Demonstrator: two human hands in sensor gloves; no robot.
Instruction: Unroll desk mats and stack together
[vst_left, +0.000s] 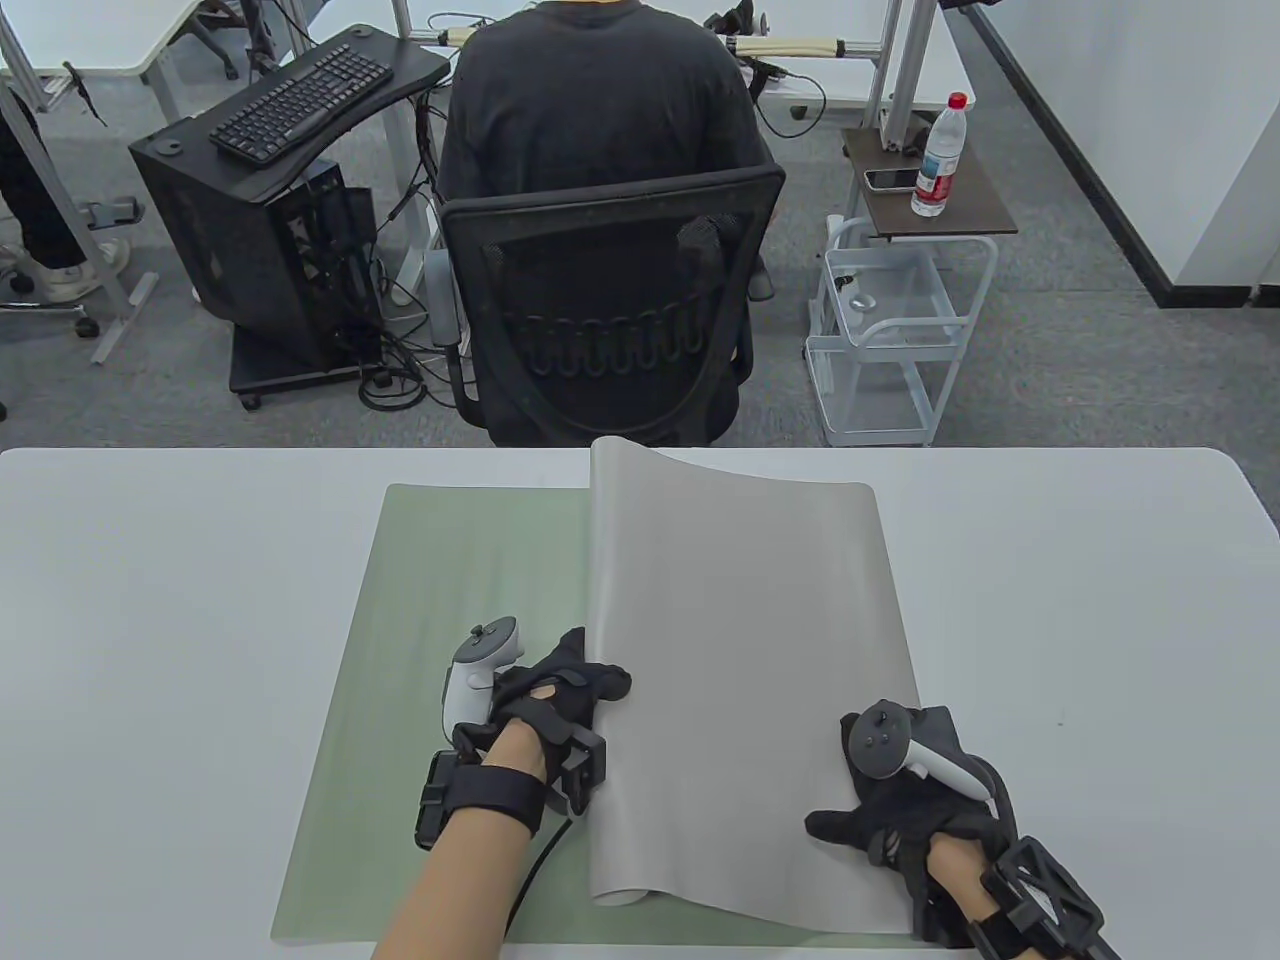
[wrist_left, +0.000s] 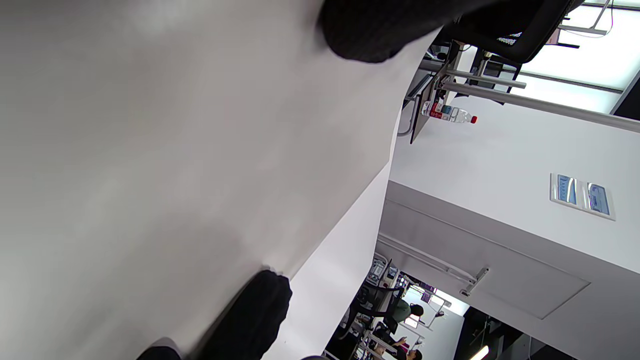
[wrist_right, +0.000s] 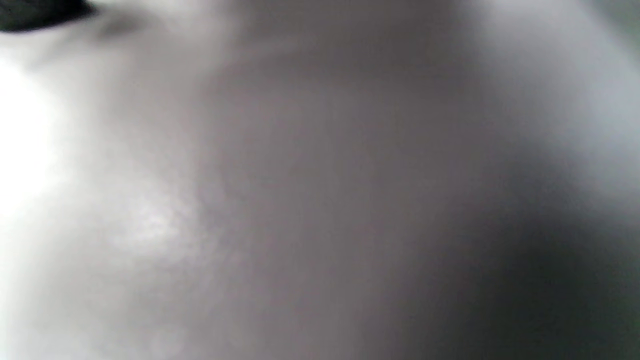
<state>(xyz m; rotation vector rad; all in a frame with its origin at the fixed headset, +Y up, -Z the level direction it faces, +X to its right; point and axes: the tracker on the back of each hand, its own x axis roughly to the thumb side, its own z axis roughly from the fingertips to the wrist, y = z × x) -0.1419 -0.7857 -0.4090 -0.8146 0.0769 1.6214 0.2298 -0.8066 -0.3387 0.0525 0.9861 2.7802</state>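
While no label is readable, the left hand (vst_left: 560, 690) grips the grey mat (vst_left: 745, 680) – the right hand (vst_left: 900, 790) presses flat on it, fingers straight, over the green mat (vst_left: 450, 600).

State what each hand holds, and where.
Left hand grips the grey mat at its raised left edge; right hand rests on its near right corner.

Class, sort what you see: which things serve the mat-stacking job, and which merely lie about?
Job: grey mat, green mat, left hand, right hand.
Lying about: water bottle, phone, keyboard, office chair.
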